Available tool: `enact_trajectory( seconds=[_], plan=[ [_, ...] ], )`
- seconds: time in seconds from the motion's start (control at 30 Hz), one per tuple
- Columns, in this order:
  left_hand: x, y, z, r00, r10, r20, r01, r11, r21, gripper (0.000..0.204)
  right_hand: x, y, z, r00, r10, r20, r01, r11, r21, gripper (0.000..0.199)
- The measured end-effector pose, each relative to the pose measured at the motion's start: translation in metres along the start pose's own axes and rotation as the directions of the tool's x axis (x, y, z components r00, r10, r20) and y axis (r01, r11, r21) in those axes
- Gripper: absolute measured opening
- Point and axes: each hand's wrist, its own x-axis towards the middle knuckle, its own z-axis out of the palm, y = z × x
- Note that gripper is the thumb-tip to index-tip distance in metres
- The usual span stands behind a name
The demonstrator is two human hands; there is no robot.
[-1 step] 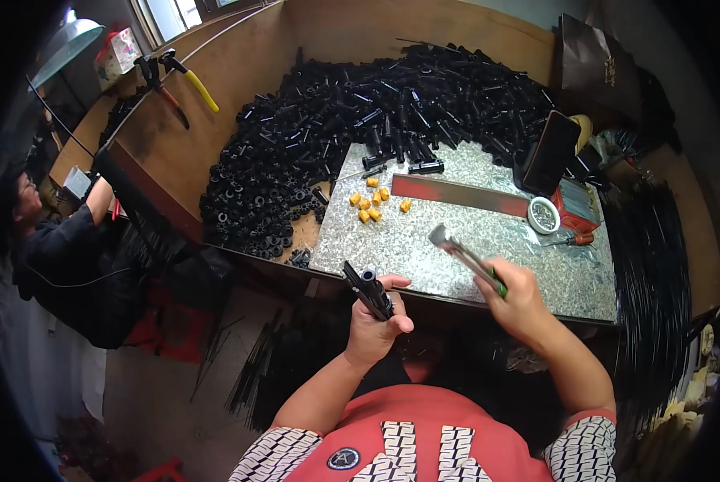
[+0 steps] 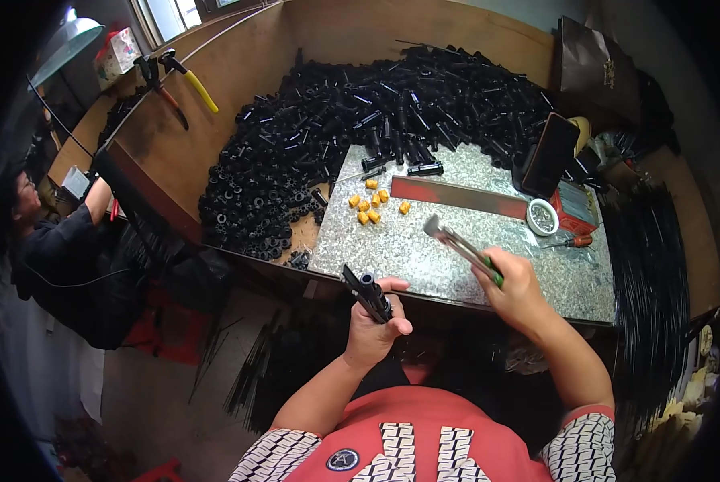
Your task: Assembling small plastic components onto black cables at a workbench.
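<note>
1. My left hand is clenched around a short black tube part; the part stands out from the top of the fist and is tilted up and to the left, just in front of the counter edge.
2. My right hand has its grip closed on the green handle of metal pliers; the pliers point up and to the left, and their head is over the grey stone slab, though I cannot tell if it touches the slab.
3. The two hands are near each other but apart, both at the near edge of the slab.
4. On the slab, beyond the pliers, lie several small yellow pieces in a loose group.
5. To the right of them lies a long flat metal bar with a reddish face, and near its right end a small round white tin.
6. A dark phone leans upright behind the tin.
7. A large heap of black tube parts covers the wooden counter behind and to the left of the slab.
8. Far left, another person in dark clothes sits at the counter end.
</note>
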Motion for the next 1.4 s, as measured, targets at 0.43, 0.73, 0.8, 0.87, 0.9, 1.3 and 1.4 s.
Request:
enact_trajectory(
  seconds=[0.43, 0.73, 0.8, 0.87, 0.9, 1.3, 1.4],
  plan=[
    [-0.012, 0.010, -0.016, 0.996, 0.058, -0.074, -0.060, 0.998, -0.025, 0.065, 0.103, 0.013, 0.080, 0.998, 0.037, 0.052, -0.023, 0.970, -0.241, 0.019],
    [-0.013, 0.010, -0.022, 0.996, 0.054, -0.078, -0.057, 0.998, -0.031, 0.063, 0.116, 0.012, 0.092, 0.994, 0.095, 0.049, -0.077, 0.953, -0.293, 0.022],
    [-0.013, 0.010, -0.023, 0.996, 0.052, -0.075, -0.054, 0.998, -0.025, 0.064, 0.116, 0.017, 0.092, 0.999, 0.049, 0.003, -0.046, 0.958, -0.283, 0.023],
    [-0.014, 0.011, -0.023, 0.994, 0.058, -0.092, -0.061, 0.998, -0.034, 0.065, 0.111, 0.014, 0.085, 0.994, 0.108, 0.025, -0.104, 0.988, -0.116, 0.024],
    [-0.015, 0.013, -0.023, 0.995, 0.033, -0.089, -0.043, 0.994, -0.105, 0.062, 0.108, 0.010, 0.081, 0.985, 0.164, 0.062, -0.167, 0.985, 0.052, 0.024],
    [-0.013, 0.002, -0.009, 0.996, 0.029, -0.081, -0.028, 1.000, 0.014, 0.059, 0.006, -0.114, -0.013, 0.915, -0.332, 0.229, -0.263, -0.059, 0.963, 0.036],
    [-0.016, 0.002, -0.006, 0.998, 0.041, -0.049, -0.043, 0.998, -0.040, 0.058, -0.001, -0.137, -0.033, 0.825, -0.560, 0.076, -0.126, -0.051, 0.991, 0.042]
  ],
)
